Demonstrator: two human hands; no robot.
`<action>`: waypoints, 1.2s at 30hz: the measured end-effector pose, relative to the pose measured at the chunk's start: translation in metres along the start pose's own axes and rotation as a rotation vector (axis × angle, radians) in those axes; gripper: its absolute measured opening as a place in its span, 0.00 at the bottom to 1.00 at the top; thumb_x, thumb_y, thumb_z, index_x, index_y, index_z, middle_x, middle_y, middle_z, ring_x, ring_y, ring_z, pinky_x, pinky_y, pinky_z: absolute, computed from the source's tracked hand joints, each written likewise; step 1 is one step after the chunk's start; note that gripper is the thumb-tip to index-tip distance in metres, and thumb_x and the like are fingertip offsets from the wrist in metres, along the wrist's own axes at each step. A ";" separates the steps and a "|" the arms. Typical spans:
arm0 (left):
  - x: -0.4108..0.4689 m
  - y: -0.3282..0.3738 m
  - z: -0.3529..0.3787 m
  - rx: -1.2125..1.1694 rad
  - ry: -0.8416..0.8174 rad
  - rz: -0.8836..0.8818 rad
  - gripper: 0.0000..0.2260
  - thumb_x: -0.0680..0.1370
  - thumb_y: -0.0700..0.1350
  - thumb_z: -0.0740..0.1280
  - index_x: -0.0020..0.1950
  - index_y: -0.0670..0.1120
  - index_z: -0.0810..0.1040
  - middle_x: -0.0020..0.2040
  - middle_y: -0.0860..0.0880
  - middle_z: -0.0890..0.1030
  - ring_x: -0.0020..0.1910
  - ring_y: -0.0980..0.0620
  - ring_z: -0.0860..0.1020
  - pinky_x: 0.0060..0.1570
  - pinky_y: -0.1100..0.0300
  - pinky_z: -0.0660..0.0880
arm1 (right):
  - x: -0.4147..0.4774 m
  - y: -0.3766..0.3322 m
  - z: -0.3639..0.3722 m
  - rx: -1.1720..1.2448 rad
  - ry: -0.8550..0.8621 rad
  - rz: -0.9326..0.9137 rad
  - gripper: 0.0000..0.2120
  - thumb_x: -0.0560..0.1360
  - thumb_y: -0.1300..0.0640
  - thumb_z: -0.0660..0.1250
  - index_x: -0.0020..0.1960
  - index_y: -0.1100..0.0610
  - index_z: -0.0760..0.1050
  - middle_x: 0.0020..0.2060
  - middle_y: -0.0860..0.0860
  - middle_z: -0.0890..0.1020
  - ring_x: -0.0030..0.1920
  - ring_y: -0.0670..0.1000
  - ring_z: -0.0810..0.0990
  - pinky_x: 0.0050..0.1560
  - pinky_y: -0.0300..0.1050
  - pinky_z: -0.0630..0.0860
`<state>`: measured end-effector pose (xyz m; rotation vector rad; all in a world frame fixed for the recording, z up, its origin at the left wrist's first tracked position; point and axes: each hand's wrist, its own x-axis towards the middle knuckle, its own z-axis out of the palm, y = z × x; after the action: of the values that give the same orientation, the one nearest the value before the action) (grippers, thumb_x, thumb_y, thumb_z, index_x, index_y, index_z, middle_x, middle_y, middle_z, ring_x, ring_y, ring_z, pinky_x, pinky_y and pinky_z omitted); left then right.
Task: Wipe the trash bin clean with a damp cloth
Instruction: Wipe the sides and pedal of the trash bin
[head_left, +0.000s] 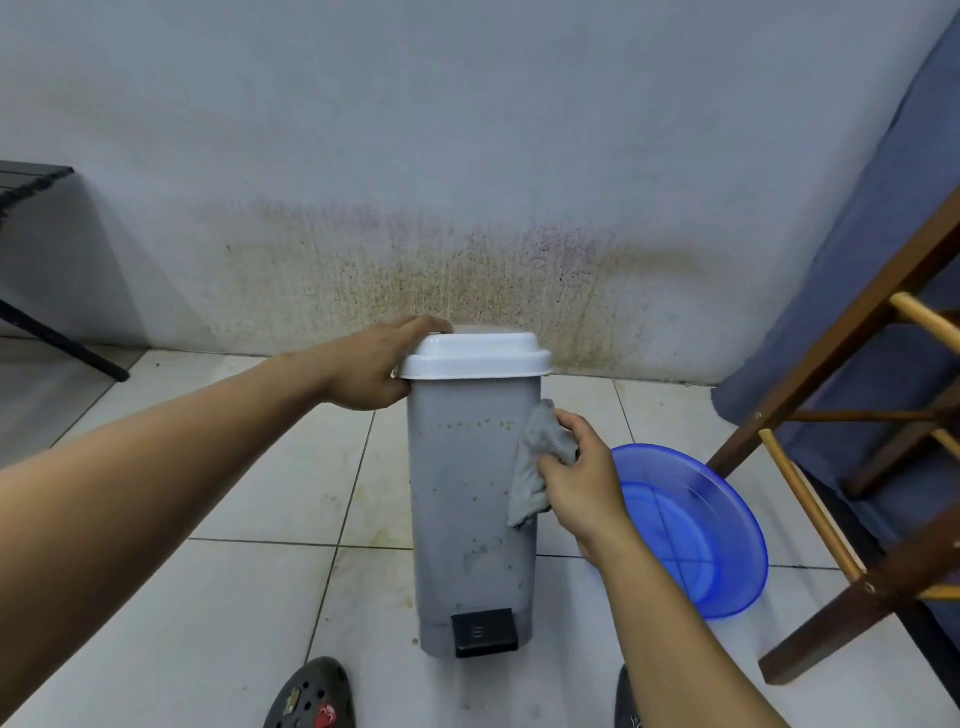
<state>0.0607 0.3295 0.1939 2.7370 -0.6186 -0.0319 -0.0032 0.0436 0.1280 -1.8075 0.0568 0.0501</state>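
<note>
While the camera on the person's head looks down, a tall grey trash bin (470, 499) stands upright on the white tiled floor (249, 597) in the centre of the frame, close to a stained wall (415, 260). Its white lid (475, 354) is closed, and a black foot pedal (484, 633) juts from its base at the lower centre. Small specks and smudges dot the bin's front.

From the left of the frame, the left hand (370, 370) grips the lid's left edge, fingers curled over the top and thumb against the rim. Right of centre, the right hand (582, 480) pinches a crumpled grey cloth (535, 462), fingers curled round it, and presses it against the bin's upper right edge.

Just behind that hand, at the lower right, a blue plastic basin (691, 530) sits on the floor. Wooden chair legs (841, 431) stand at the right edge before blue fabric (883, 218). A dark sandal (311, 696) shows at the bottom, left of centre.
</note>
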 end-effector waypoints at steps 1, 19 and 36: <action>0.000 0.003 0.001 -0.013 -0.014 -0.003 0.34 0.73 0.45 0.70 0.77 0.54 0.60 0.70 0.48 0.72 0.63 0.46 0.74 0.62 0.48 0.74 | -0.003 0.002 0.000 0.004 0.007 0.005 0.26 0.73 0.67 0.60 0.57 0.38 0.74 0.52 0.43 0.82 0.50 0.48 0.82 0.51 0.51 0.82; 0.010 0.023 0.008 -0.192 0.077 -0.083 0.31 0.76 0.70 0.66 0.75 0.60 0.67 0.71 0.52 0.73 0.65 0.50 0.72 0.66 0.49 0.70 | 0.003 -0.006 0.000 -0.679 0.032 -0.637 0.34 0.71 0.71 0.61 0.74 0.50 0.67 0.66 0.45 0.70 0.58 0.54 0.71 0.53 0.52 0.76; 0.020 0.015 0.007 -0.240 0.090 -0.142 0.33 0.74 0.72 0.65 0.75 0.60 0.69 0.69 0.55 0.75 0.65 0.51 0.73 0.66 0.50 0.70 | -0.054 0.082 0.006 -1.092 -0.223 -0.803 0.39 0.60 0.68 0.75 0.71 0.54 0.73 0.63 0.49 0.75 0.51 0.55 0.74 0.38 0.44 0.75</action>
<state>0.0722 0.3057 0.1930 2.5280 -0.3683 -0.0153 -0.0623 0.0307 0.0511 -2.7488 -1.0299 -0.3534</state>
